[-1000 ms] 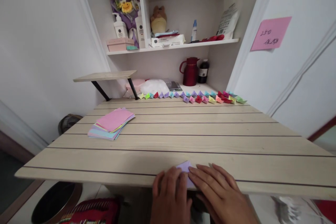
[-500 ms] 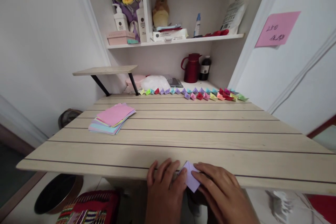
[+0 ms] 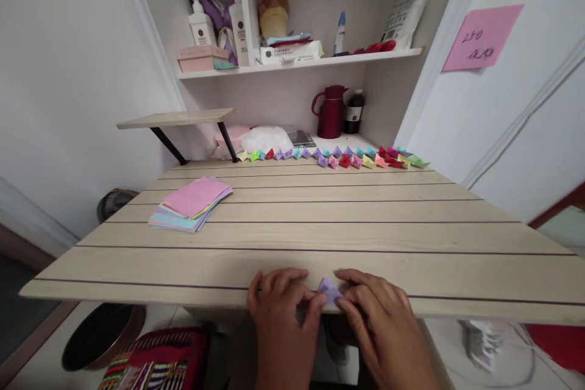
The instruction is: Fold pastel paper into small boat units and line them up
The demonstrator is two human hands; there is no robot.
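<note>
At the table's front edge a small purple folded paper [image 3: 329,291] sits between my two hands. My left hand [image 3: 286,311] pinches its left corner between thumb and finger, the other fingers curled on the wood. On the opposite side my right hand [image 3: 381,311] grips the right corner with thumb and forefinger. The paper looks like a low triangle, its lower edge along the table's rim. Farther off to the left lies a loose stack of coloured paper sheets [image 3: 196,198], pink on top. Small folded paper pieces [image 3: 345,161] in many colours stand in rows along the back.
The slatted wooden table [image 3: 274,234] spans the view. A small raised shelf [image 3: 178,117] on black legs stands at its back left. Behind are a red jug [image 3: 331,111], a dark bottle [image 3: 354,111] and a loaded white shelf [image 3: 342,61]. A dark round bin [image 3: 103,335] is below left.
The purple paper has gone from a diamond to a smaller triangular shape, its lower part folded up. Both hands have shifted their grip to its corners. The view has shifted slightly.
</note>
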